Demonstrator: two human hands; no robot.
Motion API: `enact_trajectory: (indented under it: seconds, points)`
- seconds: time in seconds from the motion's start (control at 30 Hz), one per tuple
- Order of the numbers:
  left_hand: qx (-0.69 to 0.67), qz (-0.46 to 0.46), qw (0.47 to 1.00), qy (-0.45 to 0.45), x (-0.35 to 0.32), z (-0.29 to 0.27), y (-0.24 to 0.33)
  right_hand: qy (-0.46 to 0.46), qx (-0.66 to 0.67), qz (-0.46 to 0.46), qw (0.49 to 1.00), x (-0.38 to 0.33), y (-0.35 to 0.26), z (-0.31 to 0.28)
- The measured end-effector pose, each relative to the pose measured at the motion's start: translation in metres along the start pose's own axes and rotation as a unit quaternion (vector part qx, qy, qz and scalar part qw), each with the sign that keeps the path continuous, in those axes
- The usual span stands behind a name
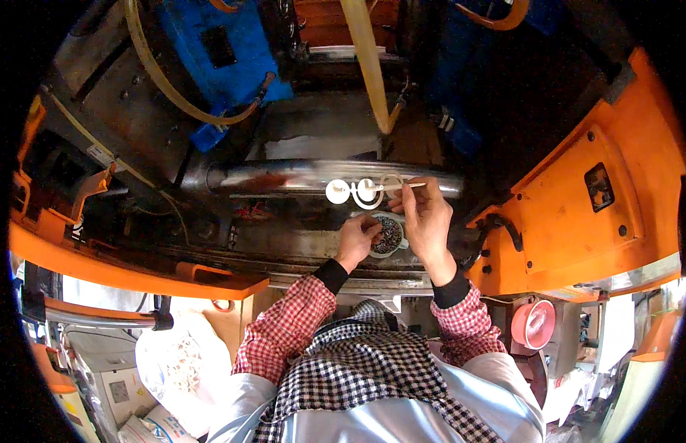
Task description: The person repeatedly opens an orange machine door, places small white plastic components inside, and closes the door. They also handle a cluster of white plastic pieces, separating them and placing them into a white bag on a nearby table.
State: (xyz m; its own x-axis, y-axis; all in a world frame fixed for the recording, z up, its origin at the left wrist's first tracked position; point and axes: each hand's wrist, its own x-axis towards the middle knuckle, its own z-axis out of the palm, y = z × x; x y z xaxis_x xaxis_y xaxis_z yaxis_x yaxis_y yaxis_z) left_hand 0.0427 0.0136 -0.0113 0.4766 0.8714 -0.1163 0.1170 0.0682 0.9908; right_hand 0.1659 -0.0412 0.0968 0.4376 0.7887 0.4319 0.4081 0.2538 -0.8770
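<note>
My right hand (429, 227) pinches the thin stem of a white moulded plastic piece (338, 192), which has round discs and curved arms. The piece extends leftward from my fingers, in front of a thick metal bar (284, 176). Below it is a small pale bowl (403, 243) filled with small dark metallic parts (391, 233). My left hand (357, 241) is at the bowl's left side, fingertips drawn together over its edge. Whatever those fingers hold, if anything, is too small or hidden to tell.
Orange machine panels (572, 199) flank me on the right, with another orange edge (136, 266) at left. Blue blocks with hoses (224, 59) stand ahead. A white bag of pale pieces (184, 362) sits lower left, a pink tub (533, 325) lower right.
</note>
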Motion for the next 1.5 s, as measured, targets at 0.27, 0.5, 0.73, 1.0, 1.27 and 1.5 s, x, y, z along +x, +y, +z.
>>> enact_trajectory:
  seconds: [0.27, 0.5, 0.73, 1.0, 1.27, 1.5]
  points:
    - [-0.425, -0.131, 0.894, -0.046, -0.002, -0.024, -0.013, -0.009, -0.037, -0.019, 0.999, -0.006, -0.001, -0.004]
    - [-0.504, -0.131, 0.853, 0.001, -0.035, -0.046, 0.010, -0.026, -0.021, -0.041, 0.999, -0.012, -0.010, 0.013]
    - [-0.556, -0.095, 0.821, 0.092, -0.154, -0.101, 0.012, -0.148, -0.008, -0.088, 0.985, -0.051, -0.054, 0.033]
    - [-0.559, -0.049, 0.759, 0.331, -0.336, -0.151, -0.036, -0.474, 0.102, -0.068, 0.872, -0.150, -0.086, 0.125]
    - [-0.546, -0.027, 0.689, 0.476, -0.445, -0.166, -0.063, -0.506, 0.140, -0.196, 0.828, -0.276, -0.064, 0.291]
    - [-0.493, -0.066, 0.709, 0.500, -0.446, -0.178, -0.066, -0.554, 0.124, -0.220, 0.793, -0.303, -0.094, 0.315]
